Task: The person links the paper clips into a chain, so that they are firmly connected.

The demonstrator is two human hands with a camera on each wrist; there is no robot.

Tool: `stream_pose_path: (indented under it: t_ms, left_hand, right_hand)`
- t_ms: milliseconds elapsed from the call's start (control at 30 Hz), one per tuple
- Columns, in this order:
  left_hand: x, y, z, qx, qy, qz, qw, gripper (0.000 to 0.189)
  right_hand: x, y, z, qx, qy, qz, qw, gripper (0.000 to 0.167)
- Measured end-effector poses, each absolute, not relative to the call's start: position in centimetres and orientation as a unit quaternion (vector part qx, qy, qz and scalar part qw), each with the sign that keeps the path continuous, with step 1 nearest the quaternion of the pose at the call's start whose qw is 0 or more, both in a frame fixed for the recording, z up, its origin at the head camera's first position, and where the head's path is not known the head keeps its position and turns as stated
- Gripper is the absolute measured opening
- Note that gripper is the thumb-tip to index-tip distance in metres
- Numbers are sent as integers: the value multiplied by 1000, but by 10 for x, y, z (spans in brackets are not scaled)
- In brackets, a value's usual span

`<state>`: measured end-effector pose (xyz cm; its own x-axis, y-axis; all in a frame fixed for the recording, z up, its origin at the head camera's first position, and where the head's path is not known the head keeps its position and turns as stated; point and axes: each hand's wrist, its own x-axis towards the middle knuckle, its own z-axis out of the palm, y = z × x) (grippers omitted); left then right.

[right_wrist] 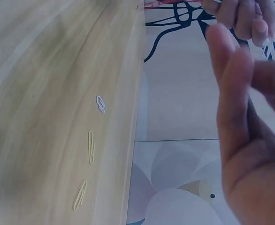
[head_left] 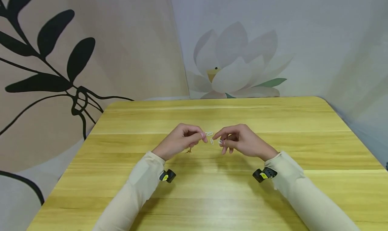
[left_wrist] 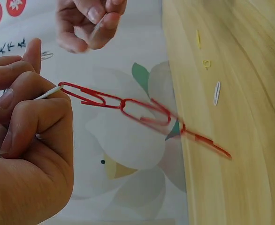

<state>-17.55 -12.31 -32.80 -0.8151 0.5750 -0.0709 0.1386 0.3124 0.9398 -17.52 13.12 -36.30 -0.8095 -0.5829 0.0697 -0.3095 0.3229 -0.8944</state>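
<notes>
My left hand [head_left: 182,140] pinches a white paper clip [head_left: 209,133], its loop sticking out past the fingertips. From a white paper clip [left_wrist: 48,93] partly hidden in the curled fingers of that hand hangs a chain of red paper clips [left_wrist: 147,112], blurred at its lower end. Just to the right, my right hand [head_left: 242,141] holds a white paper clip [head_left: 220,141] between thumb and fingers. The two hands are close together but apart, above the table. In the right wrist view the right fingers [right_wrist: 236,93] hide their clip.
On the wooden table [head_left: 212,197] lie a white paper clip [right_wrist: 100,104] and two yellow paper clips [right_wrist: 91,147], spaced in a row beyond the hands. A flower-printed wall covering [head_left: 236,62] rises behind the table's far edge.
</notes>
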Motion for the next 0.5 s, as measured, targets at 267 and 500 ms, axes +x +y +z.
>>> stream_pose_path:
  t_ms: [267, 500]
  left_hand:
    - [-174, -120, -330, 227, 783, 537, 217, 23]
    - [-174, -118, -331, 233, 788, 528, 212, 23]
  right_hand:
    - [-173, 136, -362, -244, 808, -528, 95, 17]
    - [-171, 141, -362, -246, 806, -528, 103, 16]
